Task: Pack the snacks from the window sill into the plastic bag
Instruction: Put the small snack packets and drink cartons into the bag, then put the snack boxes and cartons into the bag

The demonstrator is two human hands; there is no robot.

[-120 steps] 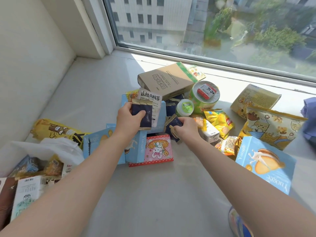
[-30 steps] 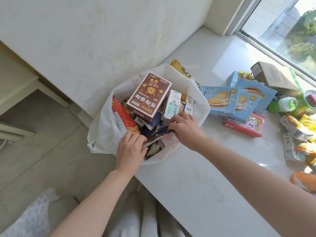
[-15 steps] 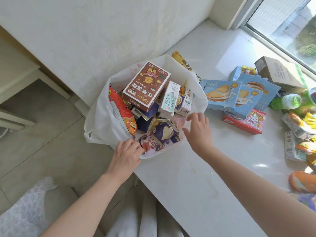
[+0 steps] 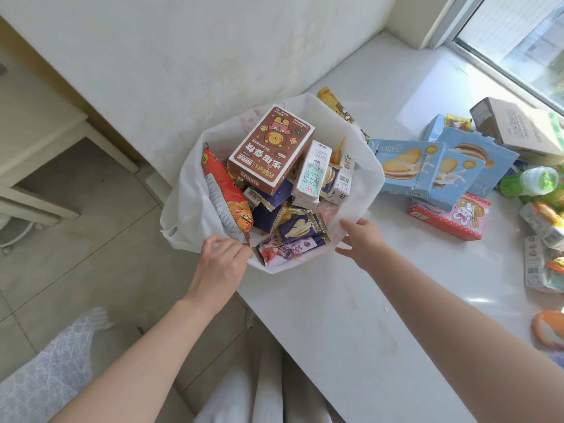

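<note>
A: Any labels legible?
B: Yep. Brown box point(image 4: 271, 149) on top of the load reads "BEERUS" on its side. Big Chinese chars + a cartoon animal on its face, upside down from here. Blue boxes point(image 4: 406, 166) on the window sill point(image 4: 335, 315) say "Yuogee", w/ sandwich-biscuit pics. Milk carton point(image 4: 314, 175) has Chinese print.
A: The bag itself?
B: Plastic bag point(image 4: 360, 166) is white, thin, mouth wide open, faint red print on its far wall. Sits at the sill's left end, against the room wall.
A: What's in it?
B: Crammed. Brown box leans on top, milk carton upright beside it. Orange-red snack pkt point(image 4: 225, 193) along the left side, purple biscuit pkts point(image 4: 300, 228) at the front.
A: Hands?
B: Left hand point(image 4: 221, 264) pinches the bag's near rim, fingers curled on it. Right hand point(image 4: 363, 242) has loose, spread fingers at the near-right rim, holding nothing; can't tell if it touches.
A: Outside the bag?
B: Blue boxes stacked just right of it, pink bunny box point(image 4: 451, 218) partly under them. Green bottle point(image 4: 531, 181) + cardboard box point(image 4: 515, 129) further right, yellow pkt point(image 4: 335, 106) behind the bag.
</note>
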